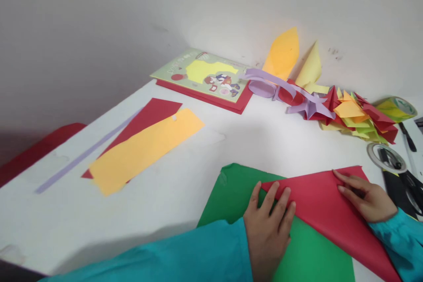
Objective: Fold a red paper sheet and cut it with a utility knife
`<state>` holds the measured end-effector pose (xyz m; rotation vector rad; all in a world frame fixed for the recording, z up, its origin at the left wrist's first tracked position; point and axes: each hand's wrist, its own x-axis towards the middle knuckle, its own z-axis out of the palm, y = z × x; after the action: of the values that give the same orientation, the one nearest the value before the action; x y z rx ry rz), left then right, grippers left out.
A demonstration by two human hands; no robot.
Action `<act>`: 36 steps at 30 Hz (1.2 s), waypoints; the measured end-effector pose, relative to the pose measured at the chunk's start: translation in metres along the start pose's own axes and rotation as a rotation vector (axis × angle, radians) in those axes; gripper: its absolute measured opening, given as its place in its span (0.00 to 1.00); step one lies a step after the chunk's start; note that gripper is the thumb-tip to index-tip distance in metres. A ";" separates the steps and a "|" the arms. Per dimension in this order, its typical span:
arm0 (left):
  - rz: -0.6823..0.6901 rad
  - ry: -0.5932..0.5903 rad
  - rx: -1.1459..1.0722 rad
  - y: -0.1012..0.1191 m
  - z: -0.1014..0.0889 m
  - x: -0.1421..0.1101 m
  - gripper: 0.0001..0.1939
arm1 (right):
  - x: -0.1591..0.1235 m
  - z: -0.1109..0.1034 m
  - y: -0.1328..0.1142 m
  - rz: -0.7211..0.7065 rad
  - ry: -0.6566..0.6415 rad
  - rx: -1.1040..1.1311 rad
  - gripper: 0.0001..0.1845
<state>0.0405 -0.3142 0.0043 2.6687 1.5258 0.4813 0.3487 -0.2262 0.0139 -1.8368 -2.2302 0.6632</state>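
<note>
Red paper (313,198), edges under both hands (269,224)

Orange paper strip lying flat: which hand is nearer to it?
Left. The left hand is right of the orange strip; the right hand is farther right, past the left.

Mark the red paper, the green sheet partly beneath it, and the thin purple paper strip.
Red paper (325,200): head view, middle of its upper face.
Green sheet (315,252): head view, uncovered part nearest the camera.
Thin purple paper strip (84,154): head view, partway along its length.
</note>
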 end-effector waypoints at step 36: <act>0.036 0.145 -0.002 -0.008 0.010 -0.008 0.30 | -0.001 -0.001 -0.017 -0.008 0.056 0.071 0.24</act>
<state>0.0326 -0.3152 -0.0083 2.7183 1.5127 0.6922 0.3338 -0.2295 0.0226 -1.7899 -2.1498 0.6719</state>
